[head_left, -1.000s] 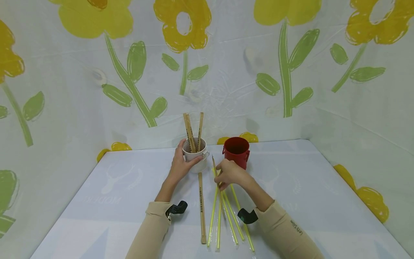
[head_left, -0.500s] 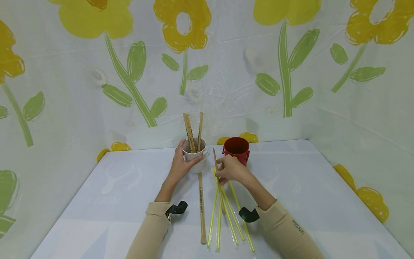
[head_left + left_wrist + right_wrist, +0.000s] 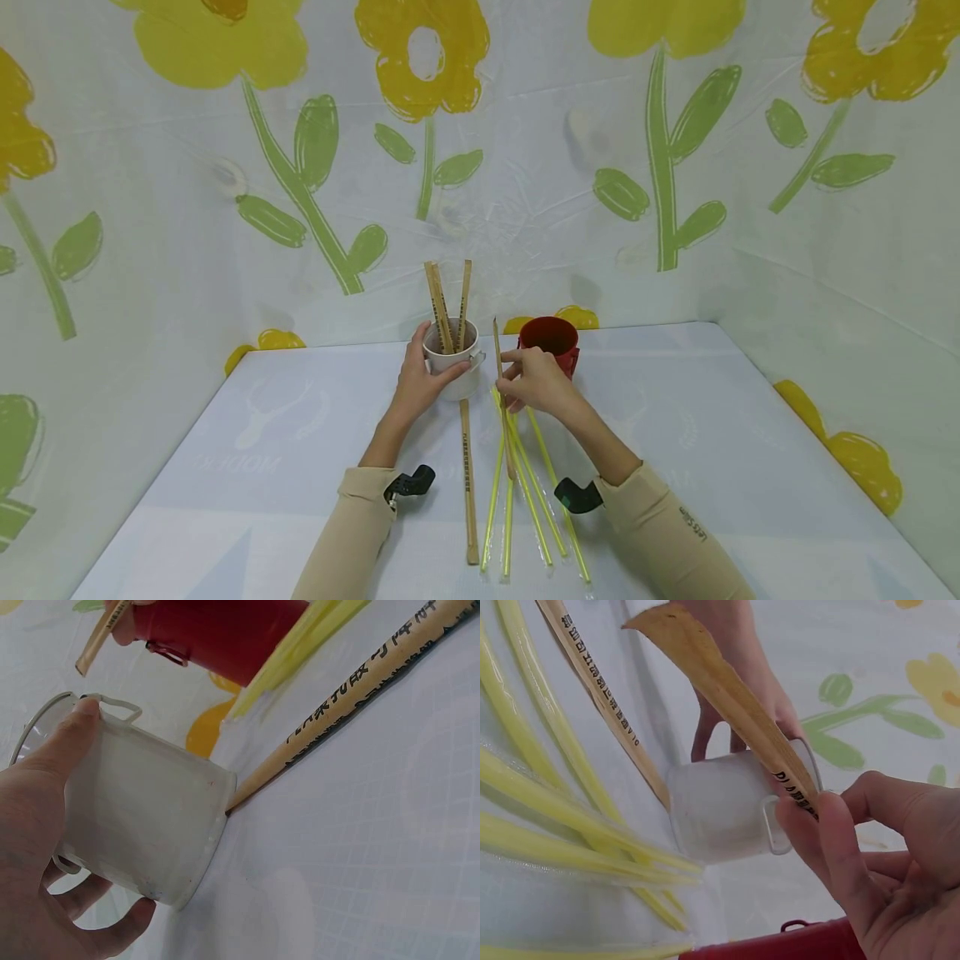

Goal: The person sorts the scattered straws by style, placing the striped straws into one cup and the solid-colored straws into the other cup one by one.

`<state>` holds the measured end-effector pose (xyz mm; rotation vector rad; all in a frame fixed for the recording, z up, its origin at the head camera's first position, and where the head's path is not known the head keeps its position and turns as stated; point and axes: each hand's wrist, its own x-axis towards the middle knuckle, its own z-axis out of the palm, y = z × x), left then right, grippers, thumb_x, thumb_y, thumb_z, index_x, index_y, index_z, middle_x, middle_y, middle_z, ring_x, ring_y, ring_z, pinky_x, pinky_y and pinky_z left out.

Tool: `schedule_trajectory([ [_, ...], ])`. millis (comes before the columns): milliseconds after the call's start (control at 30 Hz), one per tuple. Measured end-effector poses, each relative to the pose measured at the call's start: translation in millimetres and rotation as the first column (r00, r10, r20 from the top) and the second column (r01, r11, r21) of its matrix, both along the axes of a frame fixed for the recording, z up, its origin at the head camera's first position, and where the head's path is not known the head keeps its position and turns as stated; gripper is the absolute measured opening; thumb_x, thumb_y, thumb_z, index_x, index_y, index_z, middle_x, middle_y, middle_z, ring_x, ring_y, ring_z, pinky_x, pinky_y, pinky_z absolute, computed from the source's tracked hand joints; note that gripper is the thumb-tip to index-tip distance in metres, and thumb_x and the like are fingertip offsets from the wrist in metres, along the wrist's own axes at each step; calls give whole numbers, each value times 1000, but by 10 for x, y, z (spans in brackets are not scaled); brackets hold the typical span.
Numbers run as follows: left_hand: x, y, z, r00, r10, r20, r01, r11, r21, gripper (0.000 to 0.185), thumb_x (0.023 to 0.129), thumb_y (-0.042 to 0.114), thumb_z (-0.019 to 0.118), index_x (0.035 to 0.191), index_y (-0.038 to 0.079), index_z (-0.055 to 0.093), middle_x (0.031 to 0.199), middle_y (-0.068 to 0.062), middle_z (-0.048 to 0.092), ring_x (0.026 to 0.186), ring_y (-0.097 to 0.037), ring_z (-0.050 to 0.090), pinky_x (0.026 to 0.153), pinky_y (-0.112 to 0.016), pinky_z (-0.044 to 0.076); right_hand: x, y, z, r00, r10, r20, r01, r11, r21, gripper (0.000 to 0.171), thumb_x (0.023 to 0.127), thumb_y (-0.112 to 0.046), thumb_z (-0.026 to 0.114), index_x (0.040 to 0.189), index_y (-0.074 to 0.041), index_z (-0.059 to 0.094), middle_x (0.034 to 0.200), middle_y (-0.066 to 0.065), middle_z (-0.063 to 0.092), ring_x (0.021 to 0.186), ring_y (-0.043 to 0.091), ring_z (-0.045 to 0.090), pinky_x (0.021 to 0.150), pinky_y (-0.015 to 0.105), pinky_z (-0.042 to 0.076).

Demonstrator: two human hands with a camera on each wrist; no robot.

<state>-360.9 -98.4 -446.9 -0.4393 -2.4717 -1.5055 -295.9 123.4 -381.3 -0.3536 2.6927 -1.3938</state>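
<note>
My left hand [image 3: 420, 383] grips a small white bucket [image 3: 467, 385], thumb near its rim and fingers around the far side. Several brown paper-wrapped straws [image 3: 463, 300] lean upright inside it. Between thumb and fingertips, my right hand [image 3: 540, 382] pinches another paper-wrapped straw [image 3: 727, 694], tilted steeply just right of the white bucket; its lower end overlaps the yellow straws in the head view. One more printed paper-wrapped straw [image 3: 468, 483] lies on the table, its far end at the foot of the white bucket [image 3: 150, 810].
Several yellow straws [image 3: 536, 705] in clear wrappers lie fanned out on the white table [image 3: 315, 467]. A red bucket [image 3: 568, 363] stands behind my right hand, close to the table's back edge. Flower-printed sheeting [image 3: 525, 192] rises behind and at the sides.
My right hand has moved up and slightly away from me, lifting the pinched paper-wrapped straw and turning it more upright. My left hand and the white bucket have stayed put.
</note>
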Motion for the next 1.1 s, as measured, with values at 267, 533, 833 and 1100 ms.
schedule_trajectory([
  [267, 7, 2, -1, 1000, 2, 2, -2, 1000, 4, 97, 81, 42, 79, 155, 26, 18, 151, -10, 34, 139, -28, 38, 112, -55, 36, -31, 11, -2, 994, -19, -109, 7, 995, -104, 43, 89, -10, 65, 131, 0, 59, 96, 16, 75, 55, 16, 70, 55, 29, 58],
  [533, 14, 0, 2, 1000, 2, 6, -2, 1000, 0, 98, 81, 42, 79, 155, 26, 17, 152, -10, 33, 140, -28, 38, 112, -54, 36, -60, 24, 2, 972, -63, -228, 23, 984, -175, 33, 90, -13, 68, 120, 0, 65, 95, 17, 75, 55, 15, 70, 54, 30, 58],
  [833, 1, 0, -1, 1000, 8, -4, -8, 1000, 2, 99, 81, 40, 80, 156, 22, 17, 151, -11, 34, 138, -28, 40, 110, -54, 37, -117, 7, 0, 942, -107, -318, 17, 962, -273, 25, 91, -12, 69, 110, 3, 66, 94, 17, 74, 69, 28, 73, 55, 29, 58],
  [1100, -1, 2, 1, 1000, 0, -1, 0, 1000, 7, 97, 81, 41, 80, 155, 26, 18, 150, -10, 35, 137, -27, 40, 111, -54, 37, -175, -7, 117, 915, -138, -379, 30, 961, -276, 22, 92, -15, 69, 109, -1, 67, 97, 15, 74, 74, 28, 73, 55, 28, 58],
])
